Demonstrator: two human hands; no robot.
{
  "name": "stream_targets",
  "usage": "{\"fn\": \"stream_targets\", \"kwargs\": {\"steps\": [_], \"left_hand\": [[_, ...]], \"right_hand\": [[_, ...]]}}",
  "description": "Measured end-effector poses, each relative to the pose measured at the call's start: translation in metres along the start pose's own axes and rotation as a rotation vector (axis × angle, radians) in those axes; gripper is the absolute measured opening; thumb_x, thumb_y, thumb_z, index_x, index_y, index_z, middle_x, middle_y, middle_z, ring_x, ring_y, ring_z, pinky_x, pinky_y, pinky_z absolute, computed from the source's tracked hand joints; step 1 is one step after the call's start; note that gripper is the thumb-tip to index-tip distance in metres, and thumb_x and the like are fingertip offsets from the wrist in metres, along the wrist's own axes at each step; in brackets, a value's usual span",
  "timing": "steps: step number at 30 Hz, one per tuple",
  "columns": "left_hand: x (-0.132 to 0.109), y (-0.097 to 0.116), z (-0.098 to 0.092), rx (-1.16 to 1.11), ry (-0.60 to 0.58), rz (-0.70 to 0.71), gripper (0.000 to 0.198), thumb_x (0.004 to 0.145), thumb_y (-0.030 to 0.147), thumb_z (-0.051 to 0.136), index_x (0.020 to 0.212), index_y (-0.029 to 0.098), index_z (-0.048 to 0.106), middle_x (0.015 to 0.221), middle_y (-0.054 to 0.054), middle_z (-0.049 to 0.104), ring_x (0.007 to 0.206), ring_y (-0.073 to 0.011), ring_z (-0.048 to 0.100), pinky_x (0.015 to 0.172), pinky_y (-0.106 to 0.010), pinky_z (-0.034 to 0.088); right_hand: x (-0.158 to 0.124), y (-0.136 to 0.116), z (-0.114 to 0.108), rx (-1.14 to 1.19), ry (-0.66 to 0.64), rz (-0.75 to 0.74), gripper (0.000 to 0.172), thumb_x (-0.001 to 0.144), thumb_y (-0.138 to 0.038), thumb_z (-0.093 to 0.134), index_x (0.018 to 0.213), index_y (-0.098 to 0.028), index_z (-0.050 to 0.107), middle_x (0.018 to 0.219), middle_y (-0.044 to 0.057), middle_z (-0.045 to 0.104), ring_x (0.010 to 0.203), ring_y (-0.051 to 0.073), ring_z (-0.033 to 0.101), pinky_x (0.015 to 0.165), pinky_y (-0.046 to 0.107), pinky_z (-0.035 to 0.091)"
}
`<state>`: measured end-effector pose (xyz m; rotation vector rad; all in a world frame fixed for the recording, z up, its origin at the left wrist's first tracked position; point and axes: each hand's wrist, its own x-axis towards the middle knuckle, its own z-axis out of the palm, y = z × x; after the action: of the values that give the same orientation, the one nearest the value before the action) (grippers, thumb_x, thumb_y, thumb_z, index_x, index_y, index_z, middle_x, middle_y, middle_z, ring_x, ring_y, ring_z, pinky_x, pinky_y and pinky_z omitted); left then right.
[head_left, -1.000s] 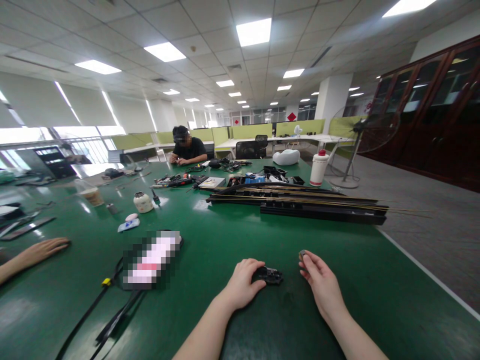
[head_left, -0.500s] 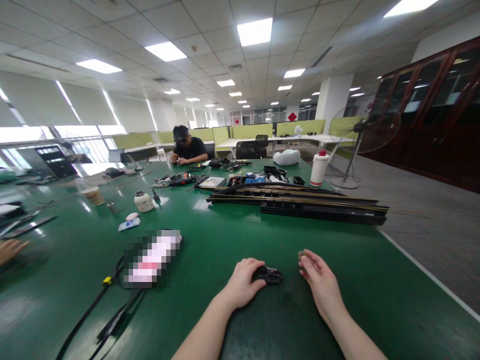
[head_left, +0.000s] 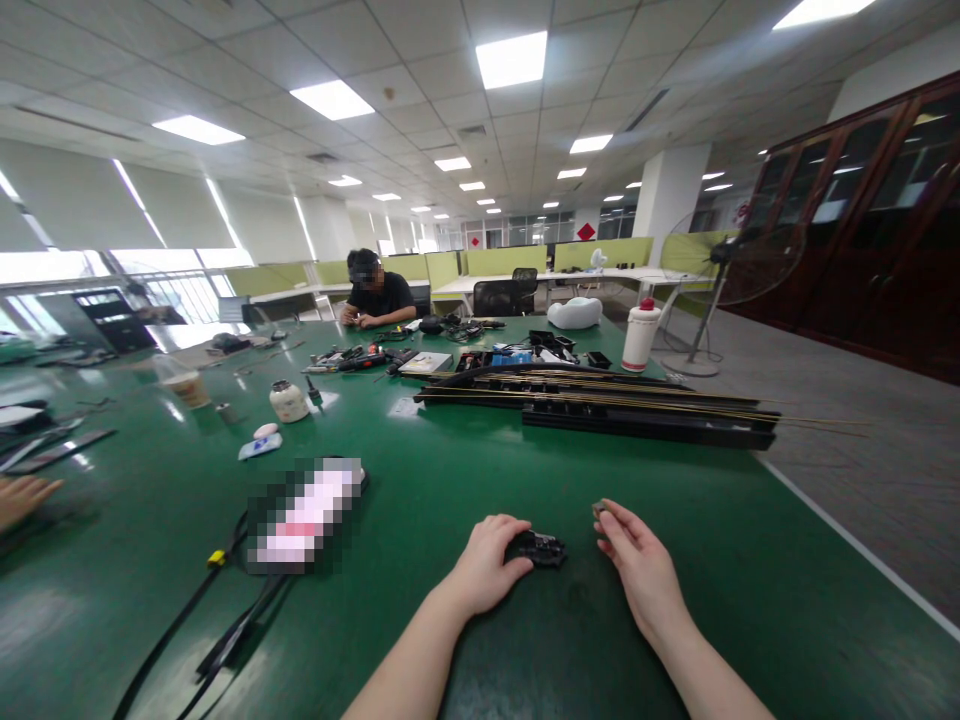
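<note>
My left hand (head_left: 491, 560) is closed around the left end of a small black mechanical part (head_left: 543, 549) that rests on the green tabletop (head_left: 420, 500). Fine metallic detail shows on the part, though it is too small to name. To the right of it, my right hand (head_left: 637, 560) is raised a little above the table. Its thumb and fingers pinch a tiny brownish metal piece (head_left: 599, 508), apart from the black part. The fingers hide most of this piece.
Beyond my hands lie long black rails (head_left: 652, 425) with thin brass-coloured rods. A blurred-out phone (head_left: 311, 520) with a strap lies left. Further off stand a white jar (head_left: 288, 401) and a white bottle (head_left: 640, 338). A person (head_left: 379, 295) sits across; another person's hand (head_left: 26, 500) shows at far left.
Almost nothing differs. My right hand has shifted very slightly with the tiny piece still pinched; the left hand stays on the black part.
</note>
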<state>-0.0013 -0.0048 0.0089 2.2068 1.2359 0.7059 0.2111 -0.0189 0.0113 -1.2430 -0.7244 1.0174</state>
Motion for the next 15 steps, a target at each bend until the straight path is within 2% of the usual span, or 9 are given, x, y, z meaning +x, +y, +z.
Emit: {"fn": "stream_targets", "kwargs": {"steps": [3,6,9,11,15], "left_hand": [[0.0,-0.002,0.001,0.001,0.004,0.008,0.04,0.076,0.021,0.063,0.115,0.022,0.055,0.113,-0.005,0.058,0.108,-0.023,0.048,0.097,-0.037,0.035],[0.0,-0.003,0.002,0.01,-0.002,0.007,0.04,0.077,0.021,0.062,0.116,0.022,0.055,0.113,-0.005,0.057,0.108,-0.0229,0.048,0.096,-0.037,0.036],[0.0,-0.005,0.003,0.021,-0.002,0.009,0.04,0.077,0.02,0.061,0.116,0.022,0.054,0.114,-0.005,0.057,0.107,-0.0228,0.048,0.096,-0.037,0.036],[0.0,-0.006,0.003,0.022,0.007,0.017,0.04,0.076,0.019,0.062,0.116,0.022,0.054,0.113,-0.005,0.057,0.107,-0.0227,0.048,0.096,-0.037,0.036],[0.001,-0.01,0.006,0.021,0.026,0.033,0.039,0.076,0.02,0.063,0.114,0.022,0.055,0.112,-0.005,0.058,0.106,-0.0229,0.049,0.094,-0.038,0.038]], "right_hand": [[-0.002,0.0,0.003,-0.063,-0.044,-0.047,0.042,0.059,-0.047,0.073,0.092,-0.022,0.068,0.094,0.006,0.071,0.089,0.024,0.064,0.071,0.033,0.053],[-0.004,0.004,0.006,-0.134,-0.142,-0.128,0.042,0.059,-0.049,0.072,0.091,-0.021,0.068,0.093,0.006,0.071,0.09,0.024,0.064,0.08,0.035,0.051],[-0.005,0.009,0.009,-0.238,-0.244,-0.202,0.042,0.063,-0.05,0.068,0.094,-0.021,0.067,0.093,0.007,0.071,0.088,0.024,0.065,0.079,0.037,0.052],[-0.007,0.012,0.01,-0.344,-0.297,-0.272,0.037,0.068,-0.047,0.065,0.096,-0.023,0.067,0.096,0.007,0.069,0.09,0.024,0.063,0.081,0.038,0.051],[-0.011,0.014,0.012,-0.506,-0.385,-0.421,0.024,0.076,-0.039,0.059,0.094,-0.025,0.068,0.103,0.006,0.066,0.101,0.023,0.059,0.092,0.039,0.045]]}}
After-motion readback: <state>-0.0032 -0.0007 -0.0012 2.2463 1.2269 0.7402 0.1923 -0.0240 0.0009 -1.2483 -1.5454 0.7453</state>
